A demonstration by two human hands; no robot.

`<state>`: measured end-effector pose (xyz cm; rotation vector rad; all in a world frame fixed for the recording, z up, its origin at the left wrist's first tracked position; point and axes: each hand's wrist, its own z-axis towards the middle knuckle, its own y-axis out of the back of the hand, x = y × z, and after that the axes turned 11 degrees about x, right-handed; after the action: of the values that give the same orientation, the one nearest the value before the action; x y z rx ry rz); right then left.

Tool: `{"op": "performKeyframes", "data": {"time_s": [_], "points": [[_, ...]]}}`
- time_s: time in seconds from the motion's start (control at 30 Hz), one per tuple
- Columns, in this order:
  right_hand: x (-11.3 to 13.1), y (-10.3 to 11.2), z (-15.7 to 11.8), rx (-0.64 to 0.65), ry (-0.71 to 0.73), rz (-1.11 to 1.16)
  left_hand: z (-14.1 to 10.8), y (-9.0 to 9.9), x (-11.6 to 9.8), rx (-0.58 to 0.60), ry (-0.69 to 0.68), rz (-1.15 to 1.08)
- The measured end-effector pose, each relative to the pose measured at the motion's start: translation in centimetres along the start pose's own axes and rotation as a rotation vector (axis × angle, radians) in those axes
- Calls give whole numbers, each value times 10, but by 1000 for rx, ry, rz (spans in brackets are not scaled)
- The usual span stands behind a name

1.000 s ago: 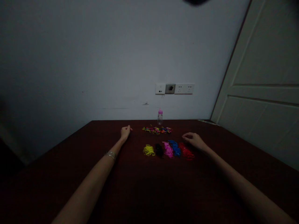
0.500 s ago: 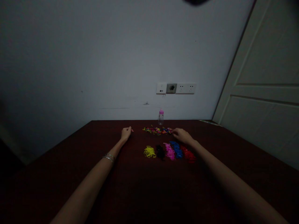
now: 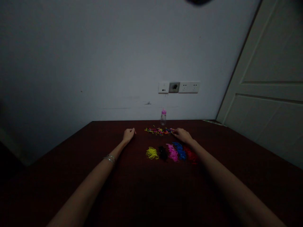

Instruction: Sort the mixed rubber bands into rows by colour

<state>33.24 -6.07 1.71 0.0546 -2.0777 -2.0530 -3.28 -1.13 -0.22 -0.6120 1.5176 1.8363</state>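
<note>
A mixed strip of small coloured rubber bands (image 3: 158, 130) lies across the far part of the dark red table. My right hand (image 3: 182, 135) touches its right end, fingers drawn together and fingertips among the bands; whatever they pinch is too small to make out. Left of the strip, my left hand (image 3: 129, 135) rests on the table, curled closed, with nothing visible in it. Nearer me lie single-colour piles: yellow bands (image 3: 152, 153), black bands (image 3: 163, 153), pink bands (image 3: 172, 153), blue bands (image 3: 180, 151) and red bands (image 3: 190, 154), the last partly beside my right forearm.
A small clear bottle with a pink top (image 3: 163, 117) stands upright behind the mixed strip. The pale wall (image 3: 118, 63) rises at the table's far edge, with a row of sockets (image 3: 179, 87) on it. To the right is a panelled door (image 3: 267, 85).
My right hand has shifted slightly left and farther into the right end of the mixed strip. My left hand stays in place, still curled. The view has tilted a little.
</note>
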Motion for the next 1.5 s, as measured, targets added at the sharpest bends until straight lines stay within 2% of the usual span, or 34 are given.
{"op": "performKeyframes", "data": {"time_s": [0.43,0.83,0.97,1.1,1.23,1.37,1.5], "points": [[2,-1,5,-41,50,68,-3,2,-5,27,12,42],[-17,4,-3,-168,127,353,-2,1,-5,11,21,37],[-16,8,-3,-201,172,429,0,0,-3,16,13,46],[2,11,-10,-204,225,523,-1,1,-4,24,11,51],[36,11,-27,-135,371,579,-2,2,-6,24,26,44],[69,11,-48,-19,472,532,-1,2,-5,23,21,49],[86,10,-57,57,530,435,1,1,-2,11,23,68]]}}
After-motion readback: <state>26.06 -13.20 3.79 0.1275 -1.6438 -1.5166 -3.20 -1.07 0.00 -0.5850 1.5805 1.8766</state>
